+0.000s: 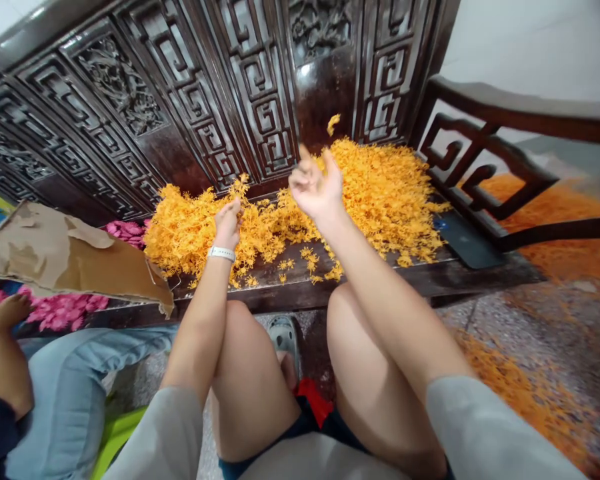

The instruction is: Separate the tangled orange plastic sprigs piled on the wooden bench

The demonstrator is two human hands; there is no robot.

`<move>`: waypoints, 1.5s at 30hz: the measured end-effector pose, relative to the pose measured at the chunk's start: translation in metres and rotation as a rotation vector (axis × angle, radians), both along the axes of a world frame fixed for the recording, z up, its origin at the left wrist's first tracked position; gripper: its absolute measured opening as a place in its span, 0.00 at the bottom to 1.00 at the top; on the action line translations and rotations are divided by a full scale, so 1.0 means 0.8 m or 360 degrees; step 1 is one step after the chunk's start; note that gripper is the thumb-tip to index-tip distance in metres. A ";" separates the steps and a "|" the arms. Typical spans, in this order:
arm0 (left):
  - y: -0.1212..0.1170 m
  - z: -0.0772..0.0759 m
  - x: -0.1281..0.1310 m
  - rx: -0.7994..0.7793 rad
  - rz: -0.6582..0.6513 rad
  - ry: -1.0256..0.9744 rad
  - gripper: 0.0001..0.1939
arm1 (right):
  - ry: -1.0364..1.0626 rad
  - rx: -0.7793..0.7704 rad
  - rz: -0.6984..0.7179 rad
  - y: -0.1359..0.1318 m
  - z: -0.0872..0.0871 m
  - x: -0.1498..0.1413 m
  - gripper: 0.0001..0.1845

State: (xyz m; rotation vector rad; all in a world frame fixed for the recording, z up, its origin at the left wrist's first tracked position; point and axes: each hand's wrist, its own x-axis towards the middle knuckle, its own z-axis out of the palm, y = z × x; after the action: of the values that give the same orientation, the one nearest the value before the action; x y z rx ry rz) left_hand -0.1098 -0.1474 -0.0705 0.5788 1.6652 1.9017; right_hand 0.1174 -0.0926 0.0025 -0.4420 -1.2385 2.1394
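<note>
A wide heap of small orange plastic flower pieces (pixel 380 190) covers the seat of a dark carved wooden bench (pixel 430 277). My left hand (pixel 228 220) reaches down into the left part of the heap, fingers closed among the pieces; a white band sits on that wrist. My right hand (pixel 314 183) is raised above the heap, palm up, fingers loosely spread and empty. One orange piece (pixel 333 123) is in the air just above it.
Torn brown cardboard (pixel 75 257) lies over pink flower pieces (pixel 63 310) at the left. Another person's jeans-clad leg (pixel 75 393) and hand (pixel 0 353) are at the far left. More orange pieces litter the floor (pixel 555 400) at right. My knees sit before the bench.
</note>
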 end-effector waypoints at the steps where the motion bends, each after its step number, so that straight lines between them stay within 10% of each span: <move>1: 0.001 0.001 0.005 0.0002 -0.0030 0.0045 0.10 | -0.0015 -0.0094 -0.0133 0.010 -0.005 -0.005 0.16; 6: 0.008 0.004 0.038 0.0105 -0.0169 0.0445 0.10 | -0.0121 -0.0297 -0.0425 0.023 -0.026 -0.026 0.14; 15: 0.010 0.011 0.065 0.0272 -0.0280 0.0711 0.06 | -0.0729 0.1039 -0.0278 0.026 -0.054 -0.035 0.20; 24: -0.003 0.008 0.011 -0.0029 0.0178 0.0521 0.12 | -0.0264 0.1005 0.1544 -0.030 0.004 -0.012 0.17; 30: -0.008 0.006 0.018 0.0044 0.0015 0.0508 0.08 | 0.0061 0.0109 -0.0244 0.021 -0.014 -0.004 0.20; 33: -0.007 0.011 0.033 0.0106 -0.0142 0.0582 0.06 | -0.0158 0.0033 -0.0401 0.038 -0.035 -0.013 0.21; 38: 0.002 0.011 0.039 0.0082 -0.0294 0.0869 0.08 | -0.0494 0.0885 -0.0406 0.028 -0.041 -0.020 0.17; 40: 0.005 0.007 0.029 0.0042 -0.0191 0.0883 0.07 | -0.0594 0.1054 -0.0137 0.013 -0.031 -0.017 0.22; 45: 0.002 -0.004 0.000 -0.0083 0.0071 0.0812 0.11 | -0.0387 0.0900 0.1553 -0.026 0.004 -0.003 0.20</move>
State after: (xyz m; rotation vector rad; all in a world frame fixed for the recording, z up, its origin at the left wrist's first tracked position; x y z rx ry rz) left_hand -0.1098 -0.1459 -0.0737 1.0826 2.0421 1.8324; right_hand 0.1153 -0.1132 0.0057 0.2243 -2.4663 2.3124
